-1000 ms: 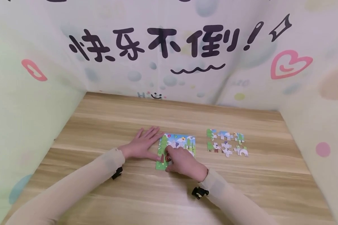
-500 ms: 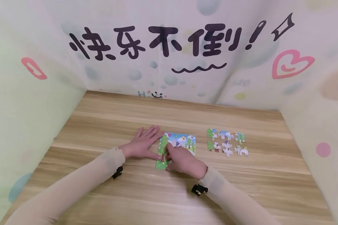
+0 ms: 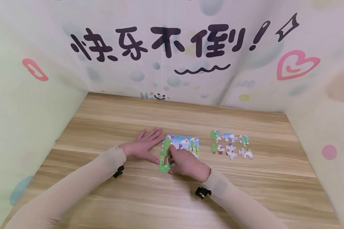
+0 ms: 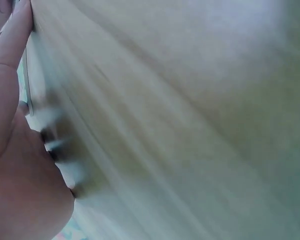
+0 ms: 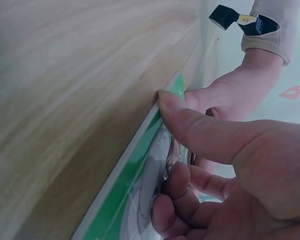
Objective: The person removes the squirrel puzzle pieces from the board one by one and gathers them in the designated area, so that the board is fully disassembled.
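Note:
A small rectangular jigsaw puzzle (image 3: 166, 148), with green trees, sky and grass printed on it, lies flat mid-table. My right hand (image 3: 187, 163) is over its lower right part and hides much of the picture. In the right wrist view, the right thumb (image 5: 205, 131) rests at the puzzle's green near edge, while the other fingers (image 5: 177, 187) curl against its face. My left hand (image 3: 143, 149) lies spread at the left side, index fingertip at the upper left corner and thumb tip at the lower left edge. The left wrist view shows mostly blurred tabletop.
Several loose jigsaw pieces (image 3: 231, 150) lie in two rows right of the puzzle. The wooden table (image 3: 149, 197) meets printed cloth walls (image 3: 126, 76) at the back and both sides. A black strap-on device (image 3: 203, 192) sits at the right wrist.
The left thumb has drawn back slightly to the left, showing more of the puzzle's lower left corner. The right hand stays almost where it was.

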Demonstrator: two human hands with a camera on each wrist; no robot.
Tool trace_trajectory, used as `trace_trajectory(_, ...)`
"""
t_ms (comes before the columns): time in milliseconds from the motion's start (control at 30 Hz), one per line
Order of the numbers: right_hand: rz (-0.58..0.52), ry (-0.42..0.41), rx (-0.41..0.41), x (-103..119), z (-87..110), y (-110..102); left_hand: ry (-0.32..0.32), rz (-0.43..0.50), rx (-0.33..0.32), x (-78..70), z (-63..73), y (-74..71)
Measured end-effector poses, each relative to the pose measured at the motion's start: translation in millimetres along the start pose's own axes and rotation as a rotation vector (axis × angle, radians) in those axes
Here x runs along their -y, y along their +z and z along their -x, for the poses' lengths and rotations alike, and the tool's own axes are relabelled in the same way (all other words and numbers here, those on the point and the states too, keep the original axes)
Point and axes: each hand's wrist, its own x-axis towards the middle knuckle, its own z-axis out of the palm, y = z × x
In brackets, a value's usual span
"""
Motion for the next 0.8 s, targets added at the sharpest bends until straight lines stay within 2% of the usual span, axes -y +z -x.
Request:
trace_trajectory(333, 0.001, 0.007, 0.01, -0.5, 0.6, 0.4, -0.009, 0.021, 0.012, -5.9, 2.7, -5.0)
trace_trajectory(533, 0.018, -0.036, -0.054, -2.6, 5.7, 4.3, -0.003, 0.021, 0.009, -4.6, -0.4, -3.5)
trace_trajectory(800, 0.124, -0.112, -0.124, 2.1, 10.6, 9.5, -0.003, -0.002, 0.02, -2.5, 1.5, -3.1)
